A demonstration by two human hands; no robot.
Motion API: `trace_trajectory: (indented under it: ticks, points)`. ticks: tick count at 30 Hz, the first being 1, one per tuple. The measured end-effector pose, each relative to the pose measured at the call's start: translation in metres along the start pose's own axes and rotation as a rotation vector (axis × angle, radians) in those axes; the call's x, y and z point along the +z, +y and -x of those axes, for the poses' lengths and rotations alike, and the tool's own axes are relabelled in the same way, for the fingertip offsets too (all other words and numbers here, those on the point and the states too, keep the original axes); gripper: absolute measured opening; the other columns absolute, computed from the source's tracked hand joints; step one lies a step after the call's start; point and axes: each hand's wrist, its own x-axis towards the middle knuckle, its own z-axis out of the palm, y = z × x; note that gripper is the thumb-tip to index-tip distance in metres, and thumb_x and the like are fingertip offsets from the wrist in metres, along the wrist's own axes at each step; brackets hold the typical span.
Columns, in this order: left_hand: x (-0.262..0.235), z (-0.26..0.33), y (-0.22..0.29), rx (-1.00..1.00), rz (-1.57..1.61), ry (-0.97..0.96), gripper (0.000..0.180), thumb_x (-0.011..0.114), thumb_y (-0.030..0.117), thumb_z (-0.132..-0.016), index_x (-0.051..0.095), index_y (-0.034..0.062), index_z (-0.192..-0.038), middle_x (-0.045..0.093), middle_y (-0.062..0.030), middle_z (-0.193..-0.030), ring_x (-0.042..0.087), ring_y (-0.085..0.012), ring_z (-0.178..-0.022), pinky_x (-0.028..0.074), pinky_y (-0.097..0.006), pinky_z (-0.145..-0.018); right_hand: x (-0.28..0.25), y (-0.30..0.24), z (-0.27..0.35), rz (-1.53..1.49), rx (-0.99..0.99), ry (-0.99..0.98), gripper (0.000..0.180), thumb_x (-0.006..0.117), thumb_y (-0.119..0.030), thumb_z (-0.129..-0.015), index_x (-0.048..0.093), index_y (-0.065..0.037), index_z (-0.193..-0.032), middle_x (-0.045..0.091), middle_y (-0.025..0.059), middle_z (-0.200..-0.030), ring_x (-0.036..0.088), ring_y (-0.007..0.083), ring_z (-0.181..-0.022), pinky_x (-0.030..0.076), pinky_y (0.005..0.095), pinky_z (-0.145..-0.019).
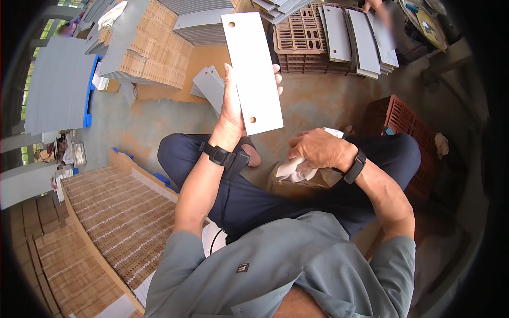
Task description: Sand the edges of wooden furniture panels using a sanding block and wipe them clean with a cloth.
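White panel (254, 71) is held up above the floor (318, 100), its long axis running near to far with the far end slanting slightly left. The left hand (233, 103) clamps it, thumb along the left edge, fingers (277, 78) wrapped onto the right edge. Apart from it, rightward and back from its near right corner, the right hand (321, 148) bunches a white cloth (290, 168) in curled fingers.

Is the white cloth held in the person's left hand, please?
No, the right hand holds the white cloth, while the left hand grips the white panel with two holes.
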Motion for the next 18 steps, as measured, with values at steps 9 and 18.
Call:
trace_trajectory:
  ticks: [9, 18]
  points:
    - [0.001, -0.004, 0.014, 0.054, 0.069, 0.024, 0.090, 0.038, 0.075, -0.099, 0.044, 0.0003, -0.148, 0.060, -0.0229, -0.134, 0.065, -0.0323, -0.112, 0.057, -0.048, -0.098, -0.018, 0.031, 0.026, -0.043, 0.302, 0.075, 0.037, 0.081, -0.027, -0.077, 0.074, -0.012, -0.110, 0.070, 0.0093, -0.103, 0.069, 0.0346, -0.100, 0.056, 0.0465, -0.084]
    - [-0.004, 0.000, 0.004, 0.090, -0.271, 0.493, 0.048, 0.052, 0.046, -0.108, 0.057, 0.0073, -0.137, 0.064, -0.0024, -0.101, 0.062, -0.0134, -0.080, 0.054, -0.030, -0.068, -0.068, 0.035, 0.033, 0.014, 0.441, 0.859, 0.033, 0.076, -0.023, -0.089, 0.067, -0.004, -0.115, 0.064, 0.0136, -0.104, 0.065, 0.0343, -0.100, 0.054, 0.0446, -0.087]
